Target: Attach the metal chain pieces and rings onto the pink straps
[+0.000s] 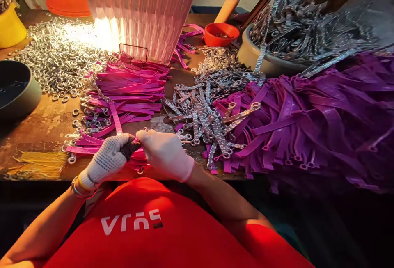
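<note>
left hand (106,159) grips dark tool | right hand (164,153) pinches pink strap (115,118) | finished stack (129,91) small; purple pile (308,124) large

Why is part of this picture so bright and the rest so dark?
In the head view, a lamp shade throws glare that washes out the metal rings beside it; the lower right corner falls into deep shadow; the gloved hands stay evenly lit, and the edges look bent by the wide lens.

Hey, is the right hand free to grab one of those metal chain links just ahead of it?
Probably not right away: the right hand is pinching a pink strap together with the left hand. The chain links lie close ahead, nothing between.
</note>
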`<action>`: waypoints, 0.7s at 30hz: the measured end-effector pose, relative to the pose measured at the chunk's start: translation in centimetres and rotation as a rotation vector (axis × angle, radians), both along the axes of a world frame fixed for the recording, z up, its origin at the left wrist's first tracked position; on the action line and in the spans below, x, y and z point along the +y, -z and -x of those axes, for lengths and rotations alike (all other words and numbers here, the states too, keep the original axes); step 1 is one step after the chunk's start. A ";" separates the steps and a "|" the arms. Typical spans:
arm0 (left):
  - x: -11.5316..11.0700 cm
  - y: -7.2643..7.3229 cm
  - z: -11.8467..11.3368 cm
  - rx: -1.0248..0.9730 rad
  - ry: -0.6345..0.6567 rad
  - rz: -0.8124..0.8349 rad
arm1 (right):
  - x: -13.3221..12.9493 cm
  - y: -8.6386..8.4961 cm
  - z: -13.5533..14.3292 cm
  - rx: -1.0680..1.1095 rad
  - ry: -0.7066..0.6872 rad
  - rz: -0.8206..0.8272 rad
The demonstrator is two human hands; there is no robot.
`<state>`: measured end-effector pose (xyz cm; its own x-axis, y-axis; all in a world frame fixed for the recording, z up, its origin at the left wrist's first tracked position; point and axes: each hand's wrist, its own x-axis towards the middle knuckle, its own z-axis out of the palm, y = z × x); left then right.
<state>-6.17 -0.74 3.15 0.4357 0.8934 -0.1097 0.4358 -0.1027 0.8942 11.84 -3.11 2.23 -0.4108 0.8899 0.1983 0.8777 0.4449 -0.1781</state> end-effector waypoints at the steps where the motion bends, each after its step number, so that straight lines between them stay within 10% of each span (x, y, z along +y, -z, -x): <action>1: -0.1 0.5 0.2 0.052 0.028 -0.066 | -0.2 0.2 0.1 -0.010 0.006 -0.005; 13: -1.4 3.4 0.8 -0.029 0.009 -0.147 | -0.6 -0.1 -0.5 0.039 0.032 0.361; 21: -1.6 2.9 0.5 0.137 0.124 -0.218 | -1.3 1.8 -0.1 -0.164 -0.060 0.231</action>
